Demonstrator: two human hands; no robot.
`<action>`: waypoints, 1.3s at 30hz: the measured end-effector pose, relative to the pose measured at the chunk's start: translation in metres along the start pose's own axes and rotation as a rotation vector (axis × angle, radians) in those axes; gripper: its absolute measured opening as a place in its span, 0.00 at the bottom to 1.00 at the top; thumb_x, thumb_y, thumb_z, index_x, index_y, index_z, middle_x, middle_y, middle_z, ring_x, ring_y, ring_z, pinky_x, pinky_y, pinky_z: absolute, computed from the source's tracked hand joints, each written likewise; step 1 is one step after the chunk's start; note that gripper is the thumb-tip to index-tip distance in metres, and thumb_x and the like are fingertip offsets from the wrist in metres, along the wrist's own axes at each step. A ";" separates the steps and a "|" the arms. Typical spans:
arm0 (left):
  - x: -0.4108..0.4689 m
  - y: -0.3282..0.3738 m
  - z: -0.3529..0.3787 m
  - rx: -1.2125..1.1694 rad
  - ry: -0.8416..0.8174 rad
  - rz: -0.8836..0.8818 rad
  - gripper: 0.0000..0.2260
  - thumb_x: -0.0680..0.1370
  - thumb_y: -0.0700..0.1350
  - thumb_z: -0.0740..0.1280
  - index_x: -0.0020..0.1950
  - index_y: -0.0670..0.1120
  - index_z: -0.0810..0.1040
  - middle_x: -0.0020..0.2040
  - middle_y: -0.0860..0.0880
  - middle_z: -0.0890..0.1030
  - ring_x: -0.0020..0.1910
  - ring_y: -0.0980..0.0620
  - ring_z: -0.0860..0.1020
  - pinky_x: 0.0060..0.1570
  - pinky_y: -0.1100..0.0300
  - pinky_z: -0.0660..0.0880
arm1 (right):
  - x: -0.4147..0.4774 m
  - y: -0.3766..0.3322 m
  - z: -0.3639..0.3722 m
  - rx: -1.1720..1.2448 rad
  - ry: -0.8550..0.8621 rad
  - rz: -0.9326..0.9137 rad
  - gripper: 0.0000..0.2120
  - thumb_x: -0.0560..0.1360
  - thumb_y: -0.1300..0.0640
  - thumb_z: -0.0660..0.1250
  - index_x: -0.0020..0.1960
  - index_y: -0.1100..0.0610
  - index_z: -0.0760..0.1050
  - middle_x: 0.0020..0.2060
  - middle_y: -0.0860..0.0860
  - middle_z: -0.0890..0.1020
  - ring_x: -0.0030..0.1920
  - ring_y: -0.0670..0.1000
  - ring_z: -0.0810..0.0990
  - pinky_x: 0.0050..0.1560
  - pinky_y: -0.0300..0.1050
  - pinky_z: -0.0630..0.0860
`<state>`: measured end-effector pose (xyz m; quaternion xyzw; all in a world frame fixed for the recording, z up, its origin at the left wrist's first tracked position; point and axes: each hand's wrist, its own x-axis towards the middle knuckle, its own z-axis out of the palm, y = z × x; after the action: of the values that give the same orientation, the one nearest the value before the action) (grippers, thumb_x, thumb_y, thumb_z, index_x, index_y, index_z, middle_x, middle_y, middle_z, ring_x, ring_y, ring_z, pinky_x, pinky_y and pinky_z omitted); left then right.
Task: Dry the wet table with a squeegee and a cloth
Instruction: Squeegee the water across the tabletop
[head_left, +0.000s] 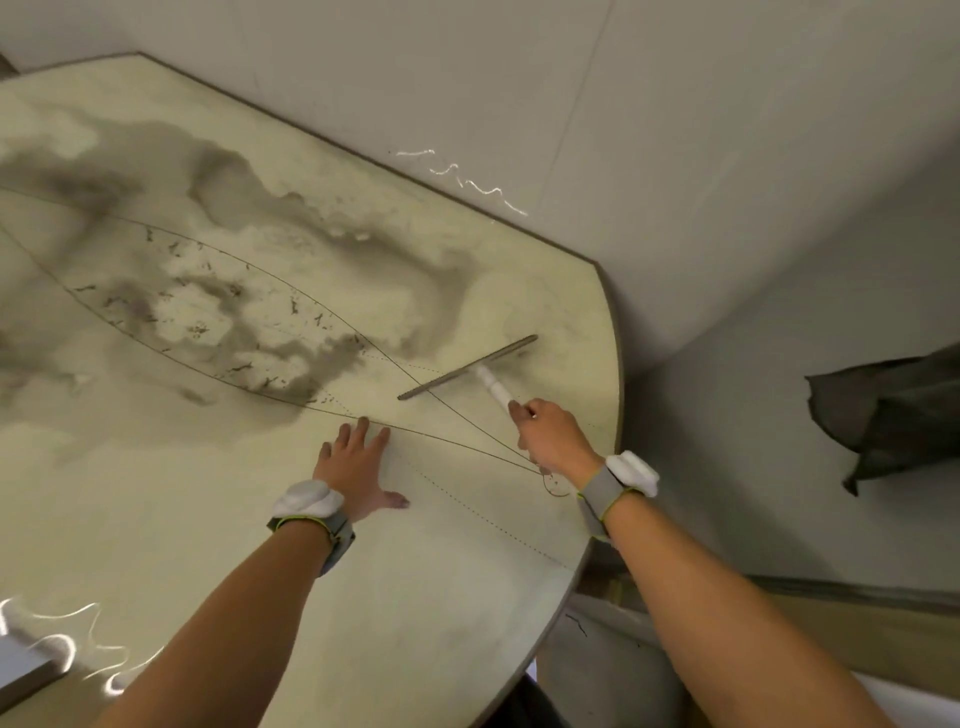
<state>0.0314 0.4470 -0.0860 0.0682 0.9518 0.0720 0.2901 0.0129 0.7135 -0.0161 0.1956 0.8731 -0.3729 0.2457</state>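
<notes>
Left hand (358, 467) lies flat on the bench (208, 545), palm down, fingers straight and fanned out, thumb splayed to the right. It holds nothing. Its forearm runs in from the lower left, fully stretched, with a grey strap (317, 525) carrying a white pad around the wrist.

Right hand (550, 436) is just to the right of the left and a little farther forward. Its fingers are curled round the near end of a white handle, the knuckles up and the wrist bent slightly inward. That arm is also extended, coming in from the lower right, and wears a matching strap (608, 488) with a white pad.

What the right hand grips is the squeegee (470, 366). The handle slants away from the fingertips towards the upper left and meets a long, thin grey blade. The blade appears to rest on the bench just beyond the right hand, lying crosswise, its left end pointing towards the space ahead of the left hand's fingers.

Beyond the left hand, and spreading away to the left, is the wet patch (311, 249), a wide, dark grey, irregular stain on the pale top. The blade sits on a paler stretch near its right-hand margin.

Just right of the right wrist runs the curved bench edge. Well beyond that, far to the right of the right hand, some dark crumpled material (893, 410) hangs against the wall (675, 130); I cannot tell whether it is a cloth.
</notes>
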 end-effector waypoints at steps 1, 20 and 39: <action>0.002 0.004 -0.005 -0.010 0.031 0.000 0.51 0.66 0.69 0.71 0.80 0.52 0.47 0.80 0.46 0.46 0.78 0.43 0.47 0.75 0.44 0.53 | 0.001 -0.003 -0.004 0.088 0.017 0.025 0.19 0.82 0.45 0.56 0.50 0.61 0.74 0.39 0.56 0.81 0.31 0.54 0.75 0.27 0.44 0.73; 0.054 0.046 -0.016 0.044 -0.113 0.021 0.59 0.60 0.68 0.75 0.77 0.61 0.38 0.78 0.54 0.35 0.76 0.37 0.38 0.62 0.25 0.60 | 0.161 -0.029 -0.071 0.461 0.232 0.208 0.15 0.85 0.51 0.51 0.54 0.63 0.67 0.38 0.57 0.74 0.26 0.52 0.70 0.27 0.44 0.70; 0.049 0.045 -0.017 -0.023 -0.098 0.019 0.60 0.58 0.67 0.77 0.78 0.61 0.40 0.79 0.55 0.36 0.77 0.40 0.37 0.64 0.24 0.55 | 0.017 0.011 0.015 0.427 0.169 0.186 0.16 0.84 0.48 0.52 0.57 0.61 0.66 0.40 0.55 0.75 0.29 0.52 0.74 0.25 0.43 0.73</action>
<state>-0.0142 0.4980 -0.0903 0.0775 0.9349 0.0821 0.3365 0.0094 0.7118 -0.0406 0.3533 0.7702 -0.5070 0.1582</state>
